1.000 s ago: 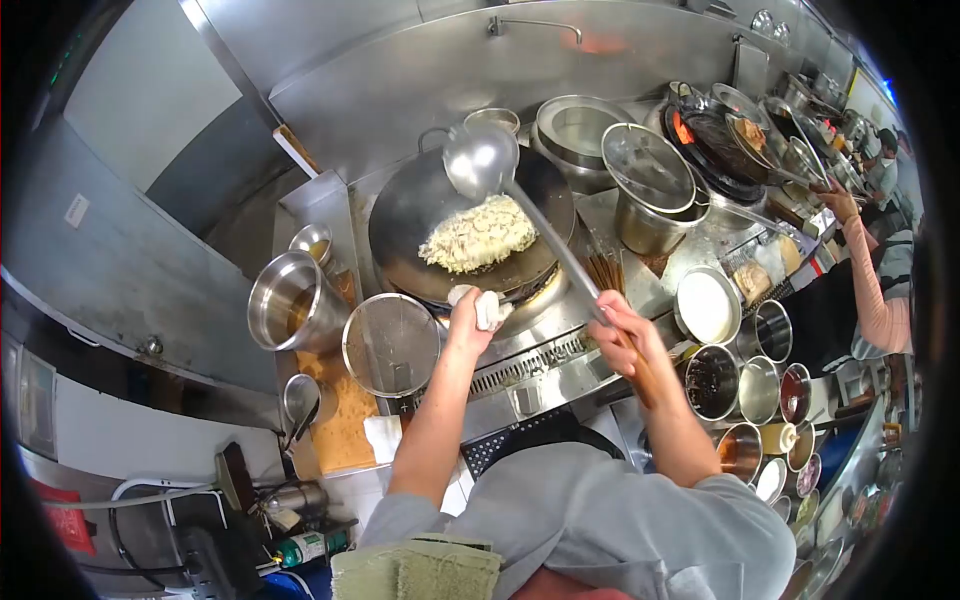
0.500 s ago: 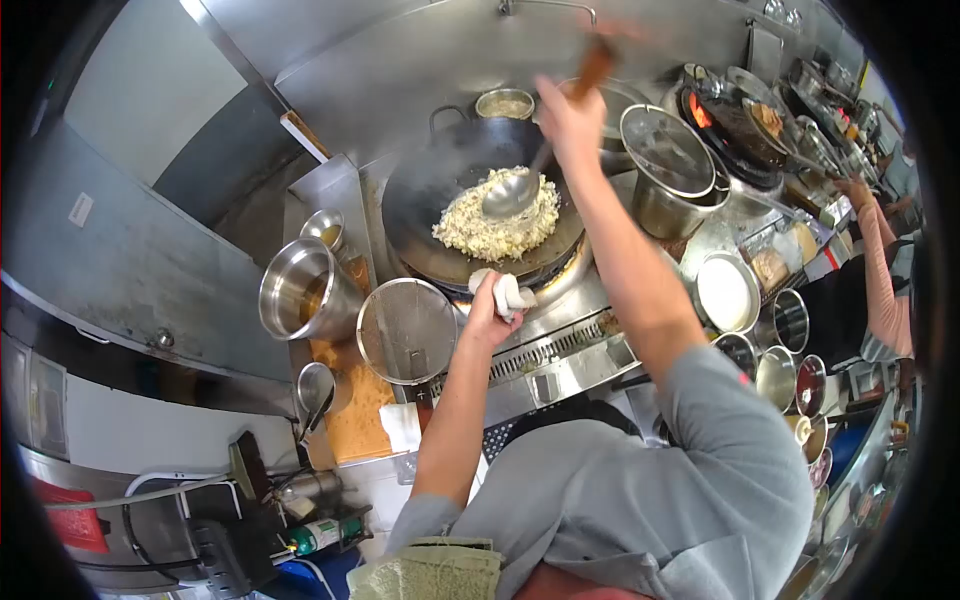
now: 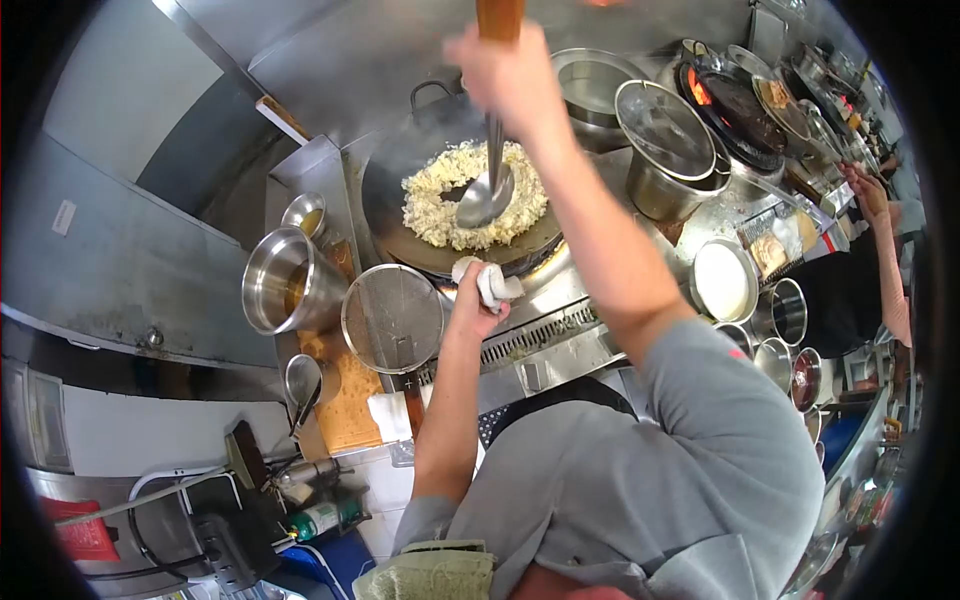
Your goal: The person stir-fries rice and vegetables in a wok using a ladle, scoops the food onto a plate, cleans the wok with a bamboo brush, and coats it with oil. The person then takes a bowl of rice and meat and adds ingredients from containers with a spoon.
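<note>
Fried rice (image 3: 440, 218) lies spread in a ring in the black wok (image 3: 385, 190), with a bare patch near its middle. My right hand (image 3: 510, 75) is raised over the wok, closed around the wooden handle of a steel ladle (image 3: 488, 200). The ladle points down, its bowl resting in the rice, and the hand is slightly blurred. At the wok's near edge my left hand (image 3: 480, 300) is closed on a folded white cloth (image 3: 490, 284). Some steam hangs over the wok's far side.
Left of the wok stand a steel pot (image 3: 290, 280) and a round strainer (image 3: 393, 318). On the right are a lidded-looking strainer over a pot (image 3: 665, 195), a bowl of white contents (image 3: 722, 282) and several sauce containers. A co-worker's arm (image 3: 885, 240) reaches in at far right.
The ladle has come down from above the rice into it, and the rice has gone from a heap to a ring. My right hand has risen over the wok. My left hand still grips the cloth.
</note>
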Available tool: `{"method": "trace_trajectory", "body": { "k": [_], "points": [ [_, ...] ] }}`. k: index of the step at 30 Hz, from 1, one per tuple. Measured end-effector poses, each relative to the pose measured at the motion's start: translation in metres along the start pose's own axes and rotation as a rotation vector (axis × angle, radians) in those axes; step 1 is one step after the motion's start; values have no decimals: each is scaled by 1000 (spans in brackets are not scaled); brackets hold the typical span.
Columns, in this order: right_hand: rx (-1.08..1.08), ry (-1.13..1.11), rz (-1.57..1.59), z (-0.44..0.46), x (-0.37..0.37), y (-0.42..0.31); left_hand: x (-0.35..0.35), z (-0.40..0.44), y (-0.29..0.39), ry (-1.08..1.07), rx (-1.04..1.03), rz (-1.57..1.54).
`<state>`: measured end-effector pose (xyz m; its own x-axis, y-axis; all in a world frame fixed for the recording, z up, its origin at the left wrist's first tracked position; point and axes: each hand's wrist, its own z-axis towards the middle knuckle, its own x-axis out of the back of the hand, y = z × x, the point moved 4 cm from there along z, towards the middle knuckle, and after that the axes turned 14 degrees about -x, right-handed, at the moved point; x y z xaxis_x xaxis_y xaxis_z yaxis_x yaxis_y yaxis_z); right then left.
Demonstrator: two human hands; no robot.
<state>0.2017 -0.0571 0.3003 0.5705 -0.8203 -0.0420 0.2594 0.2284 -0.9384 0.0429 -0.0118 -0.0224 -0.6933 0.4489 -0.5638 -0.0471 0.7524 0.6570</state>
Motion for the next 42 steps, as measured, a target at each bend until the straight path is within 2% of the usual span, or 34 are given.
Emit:
{"method": "trace_trajectory", "body": {
  "k": [2, 5, 7, 8, 10, 12, 14, 15, 16, 17, 18, 20, 21, 22, 23, 24, 26, 28, 29, 32, 34, 35, 36, 38, 40, 42],
  "points": [
    [-14, -60, 101, -5, -20, 72, -4, -3, 2, 35, -6, 10],
    [-67, 4, 78, 2, -10, 63, 3, -7, -1, -9, -5, 47],
    [-95, -5, 58, -23, 12, 5, -4, -3, 7, -26, -45, 40],
    [-15, 32, -47, -48, 26, -9, -2, -6, 4, -21, -44, 31],
    [188, 48, 166, -72, 15, 23, -8, 0, 5, -30, -59, 20],
    [93, 13, -73, -41, 9, 72, -3, -4, 1, -17, -58, 22],
    [6, -26, 149, -23, 10, 62, -1, -2, 2, -20, -29, 43],
    [23, 61, 49, -28, 20, 42, -4, -1, 3, -13, -18, 45],
    [-65, 45, 9, -43, 33, 24, -3, -2, 3, -1, -9, 40],
    [28, 46, 65, -48, 37, 26, -7, -4, 4, -50, -19, 23],
    [117, 45, 127, -48, 38, 39, -7, -3, 2, 18, -6, -2],
    [86, 13, -62, 4, 29, 93, -8, -7, 4, -10, -23, 42],
    [51, -33, 253, 17, 23, 82, -6, -7, 3, 18, -25, 79],
    [41, 15, 246, 31, 23, 56, -5, -7, 2, 6, -18, 79],
    [82, -34, 247, 40, 28, 27, -6, -5, 3, -7, -23, 74],
    [209, 32, 299, 44, 30, 1, -7, -4, 3, -16, -23, 65],
    [194, -43, 373, 58, 37, 8, -7, -5, 2, -37, -35, 43],
    [90, 225, 319, 72, 24, 84, -3, 1, -1, 14, -19, 22],
    [-17, 192, 374, 81, 14, 108, -6, -4, -1, -10, 2, -19],
    [-173, -42, 412, 71, -19, 64, -12, -15, 3, -57, 14, -118],
    [-146, -143, 469, 29, -8, 27, -9, 15, 9, -76, -46, -126],
    [-127, -87, 463, -2, -5, 23, -1, 42, -4, -87, -57, -165],
    [-100, 41, 422, -7, -5, 44, -9, 29, -7, 24, -182, -206],
    [-21, 263, 324, 35, -1, 75, -10, -2, -38, 41, -295, -276],
    [-126, 179, 375, 85, 12, 50, -40, -115, -30, 120, -241, -306],
    [-188, -94, 485, 81, 28, 10, -32, -128, -39, -2, -371, -296]
  ]
}}
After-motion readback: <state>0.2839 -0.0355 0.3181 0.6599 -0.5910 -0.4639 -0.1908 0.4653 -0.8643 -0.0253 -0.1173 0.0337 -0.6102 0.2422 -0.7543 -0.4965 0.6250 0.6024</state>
